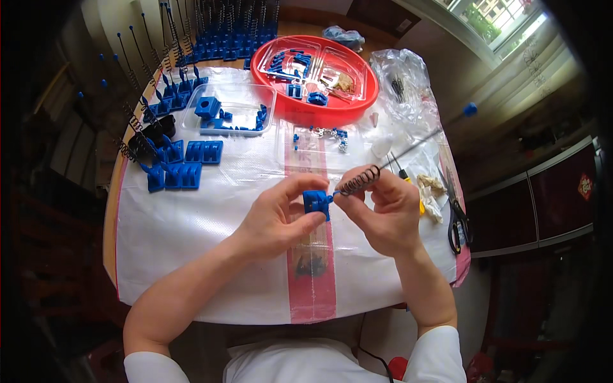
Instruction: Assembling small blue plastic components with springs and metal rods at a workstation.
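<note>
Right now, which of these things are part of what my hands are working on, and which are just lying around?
In hand:
left hand holding blue block
right hand holding spring on a rod

Lying about:
scissors
red tray
clear box
plastic bag
blue parts at left

Both bare forearms rise from the lower edge and converge at centre. The left hand [281, 220] curls, thumb and fingers pinched shut; the right hand [383, 214] seems pinched too, fingertips partly hidden.

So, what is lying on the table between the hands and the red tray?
In the head view, small blue and silvery loose parts lie on the white sheet, between the red tray and the hands, left and right.
</note>
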A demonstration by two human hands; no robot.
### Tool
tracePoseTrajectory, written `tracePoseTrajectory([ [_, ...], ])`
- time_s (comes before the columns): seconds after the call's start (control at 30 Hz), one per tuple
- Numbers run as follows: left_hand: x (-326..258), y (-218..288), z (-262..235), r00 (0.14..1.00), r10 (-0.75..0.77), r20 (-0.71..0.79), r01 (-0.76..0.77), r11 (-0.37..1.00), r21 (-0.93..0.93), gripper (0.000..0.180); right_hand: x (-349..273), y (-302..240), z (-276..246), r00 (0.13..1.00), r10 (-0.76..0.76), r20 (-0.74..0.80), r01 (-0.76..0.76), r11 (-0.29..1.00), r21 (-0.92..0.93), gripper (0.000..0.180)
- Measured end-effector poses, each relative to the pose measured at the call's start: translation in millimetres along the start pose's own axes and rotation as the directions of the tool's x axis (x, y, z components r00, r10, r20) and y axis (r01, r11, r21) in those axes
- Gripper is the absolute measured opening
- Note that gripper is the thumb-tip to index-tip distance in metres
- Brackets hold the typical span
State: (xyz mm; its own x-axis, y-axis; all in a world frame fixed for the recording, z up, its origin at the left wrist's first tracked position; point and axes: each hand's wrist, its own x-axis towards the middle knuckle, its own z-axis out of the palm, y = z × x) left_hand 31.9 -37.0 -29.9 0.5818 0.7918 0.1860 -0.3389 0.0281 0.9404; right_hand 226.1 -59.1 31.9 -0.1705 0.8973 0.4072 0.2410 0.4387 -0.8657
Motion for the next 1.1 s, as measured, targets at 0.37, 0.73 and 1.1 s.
tracePoseTrajectory([
  [0.37,-1.6,-6.8,0.1,1.000,-0.018,0.022,0.021,0.986,-0.166,0.029,1.7,-2.5,7.3,0.998,-0.018,0.064,0.020,1.000,-0.021,0.017],
  [0.73,-1.8,-5.5,0.4,0.998,0.052,0.022,-0.048,0.986,-0.160,0.017,-0.8,0.4,7.2,0.998,-0.029,0.053,0.028,0.999,0.019,0.018],
  [1.1,-2.7,0.8,0.7,0.997,0.069,0.041,-0.066,0.995,-0.081,0.014,0.0,-1.0,5.1,0.995,0.014,0.096,-0.017,0.999,0.033,0.014],
])
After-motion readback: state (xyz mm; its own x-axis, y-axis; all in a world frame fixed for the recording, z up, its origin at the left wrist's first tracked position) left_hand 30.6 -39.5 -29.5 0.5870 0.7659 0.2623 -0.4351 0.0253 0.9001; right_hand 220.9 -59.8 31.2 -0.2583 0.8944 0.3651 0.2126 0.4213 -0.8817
